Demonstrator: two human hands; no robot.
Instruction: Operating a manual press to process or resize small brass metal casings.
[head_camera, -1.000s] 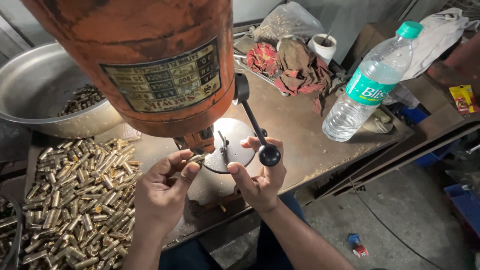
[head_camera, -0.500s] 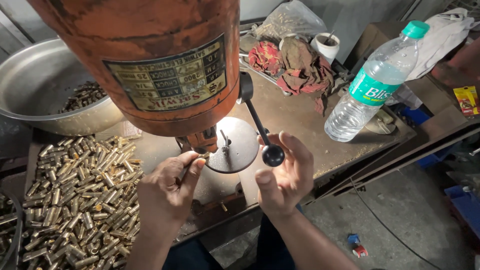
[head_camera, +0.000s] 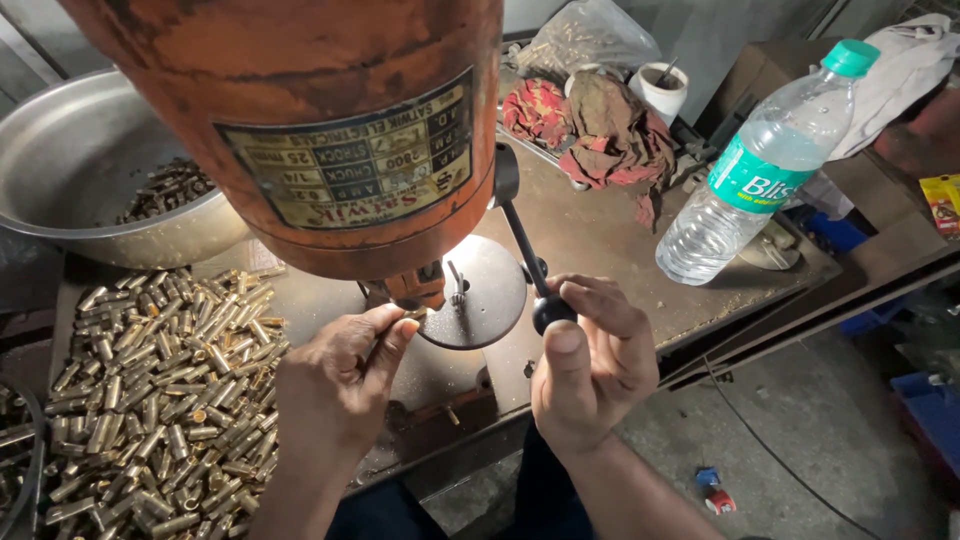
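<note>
While left hand (head_camera: 335, 385) pinches a brass piece (head_camera: 412, 313) under the drill, right hand (head_camera: 590, 365) closed round lever knob (head_camera: 552, 312); brass pile (head_camera: 160, 390) at bench's left edge unprocessed.

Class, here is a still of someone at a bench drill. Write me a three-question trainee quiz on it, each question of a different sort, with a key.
1. True or false: the right hand holds the black knob of the feed lever.
2. Multiple choice: the heap of brass pieces lies A) on the person's left, B) in the plastic bottle, C) on the floor.
3. Fill in: the left hand has its fingertips just under the drill's orange ______, beside the round table.

Key: 1 true; 2 A; 3 body.
</note>
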